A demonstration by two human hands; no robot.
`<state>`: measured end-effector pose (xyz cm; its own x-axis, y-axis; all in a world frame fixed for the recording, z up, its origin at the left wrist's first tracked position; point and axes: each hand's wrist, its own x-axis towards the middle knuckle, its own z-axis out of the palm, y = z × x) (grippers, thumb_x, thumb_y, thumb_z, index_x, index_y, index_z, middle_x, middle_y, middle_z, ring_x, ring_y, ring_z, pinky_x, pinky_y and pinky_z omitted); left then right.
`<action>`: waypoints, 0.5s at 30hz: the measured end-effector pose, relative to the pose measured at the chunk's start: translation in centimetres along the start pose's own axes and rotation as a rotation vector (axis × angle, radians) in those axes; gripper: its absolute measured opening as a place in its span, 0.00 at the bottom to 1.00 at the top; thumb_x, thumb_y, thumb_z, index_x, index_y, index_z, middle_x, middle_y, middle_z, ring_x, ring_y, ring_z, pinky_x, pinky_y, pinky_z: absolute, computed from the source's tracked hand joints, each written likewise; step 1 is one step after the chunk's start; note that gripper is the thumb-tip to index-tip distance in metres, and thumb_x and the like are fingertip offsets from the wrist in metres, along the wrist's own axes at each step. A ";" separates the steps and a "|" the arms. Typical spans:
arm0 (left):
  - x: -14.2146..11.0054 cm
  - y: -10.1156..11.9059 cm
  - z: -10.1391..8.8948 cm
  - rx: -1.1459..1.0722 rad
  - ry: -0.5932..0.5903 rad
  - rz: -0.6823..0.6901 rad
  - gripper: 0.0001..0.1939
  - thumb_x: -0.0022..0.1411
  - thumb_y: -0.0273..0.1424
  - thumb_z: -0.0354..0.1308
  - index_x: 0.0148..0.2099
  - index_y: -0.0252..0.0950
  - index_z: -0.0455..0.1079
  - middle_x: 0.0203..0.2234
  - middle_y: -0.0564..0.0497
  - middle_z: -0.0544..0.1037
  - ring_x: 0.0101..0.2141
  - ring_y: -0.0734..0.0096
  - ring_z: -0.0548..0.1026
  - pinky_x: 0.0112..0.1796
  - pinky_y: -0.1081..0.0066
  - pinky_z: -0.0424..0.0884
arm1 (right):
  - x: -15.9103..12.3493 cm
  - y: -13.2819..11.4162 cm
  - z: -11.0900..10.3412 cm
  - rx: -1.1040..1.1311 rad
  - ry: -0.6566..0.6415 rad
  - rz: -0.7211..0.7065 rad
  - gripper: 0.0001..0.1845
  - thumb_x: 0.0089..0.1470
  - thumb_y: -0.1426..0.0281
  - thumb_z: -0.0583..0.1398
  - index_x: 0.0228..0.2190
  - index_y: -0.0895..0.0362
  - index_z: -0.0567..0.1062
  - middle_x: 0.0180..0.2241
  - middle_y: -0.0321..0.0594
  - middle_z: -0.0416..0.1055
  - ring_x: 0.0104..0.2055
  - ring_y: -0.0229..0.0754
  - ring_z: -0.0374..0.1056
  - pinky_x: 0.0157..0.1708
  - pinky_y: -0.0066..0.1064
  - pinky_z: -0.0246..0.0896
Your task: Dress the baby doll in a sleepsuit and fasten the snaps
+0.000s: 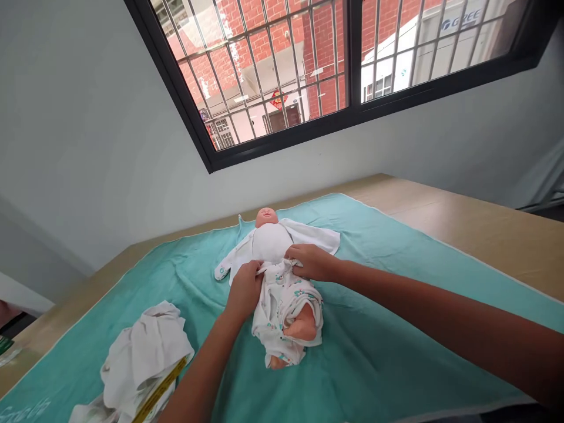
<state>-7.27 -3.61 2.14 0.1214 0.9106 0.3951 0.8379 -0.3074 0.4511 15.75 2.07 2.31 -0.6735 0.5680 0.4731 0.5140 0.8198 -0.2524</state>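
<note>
A baby doll (pixel 267 217) lies on its back on a teal blanket (pixel 365 341), head toward the window. It wears a white long-sleeved top (pixel 271 242) with the sleeves spread to both sides. Printed white pants (pixel 282 299) cover its hips and legs, and a bare foot (pixel 303 325) shows at one leg opening. At the waist, my left hand (pixel 247 288) is closed on the left side of the waistband. Opposite it, my right hand (pixel 312 262) pinches the waistband's right side. The fingertips of both hands are partly hidden by the cloth.
A crumpled heap of white cloth (pixel 147 346) lies at the lower left, with a yellow strip (pixel 161 390) across it. Under the blanket is a wooden table (pixel 467 229). Behind stands a wall with a barred window (pixel 282 64). Part of another person (pixel 6 311) appears at the far left edge.
</note>
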 end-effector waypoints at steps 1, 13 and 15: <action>0.5 -0.1 -0.1 0.043 0.009 -0.031 0.06 0.61 0.29 0.48 0.39 0.38 0.65 0.33 0.48 0.75 0.36 0.63 0.72 0.38 0.66 0.65 | 0.3 0.2 0.2 -0.006 0.012 0.027 0.08 0.48 0.74 0.58 0.35 0.57 0.70 0.36 0.42 0.71 0.37 0.44 0.67 0.37 0.34 0.61; 3.4 -3.6 3.4 -0.286 0.130 -0.021 0.04 0.60 0.32 0.50 0.36 0.38 0.63 0.51 0.44 0.70 0.49 0.62 0.70 0.46 0.64 0.65 | 3.2 3.4 1.2 -0.004 -0.012 0.055 0.31 0.42 0.74 0.59 0.51 0.61 0.67 0.47 0.51 0.69 0.46 0.51 0.67 0.42 0.36 0.61; 3.9 -3.9 2.9 -0.289 0.107 -0.105 0.05 0.61 0.34 0.49 0.36 0.39 0.63 0.45 0.46 0.74 0.43 0.62 0.72 0.42 0.66 0.65 | 4.0 3.8 0.7 -0.046 -0.056 0.056 0.28 0.43 0.75 0.58 0.50 0.60 0.69 0.43 0.50 0.71 0.41 0.49 0.68 0.37 0.34 0.60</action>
<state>-8.52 1.91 -0.42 -0.0278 0.9119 0.4094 0.6548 -0.2928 0.6967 14.61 7.49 2.68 -0.6711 0.6169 0.4112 0.5744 0.7833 -0.2378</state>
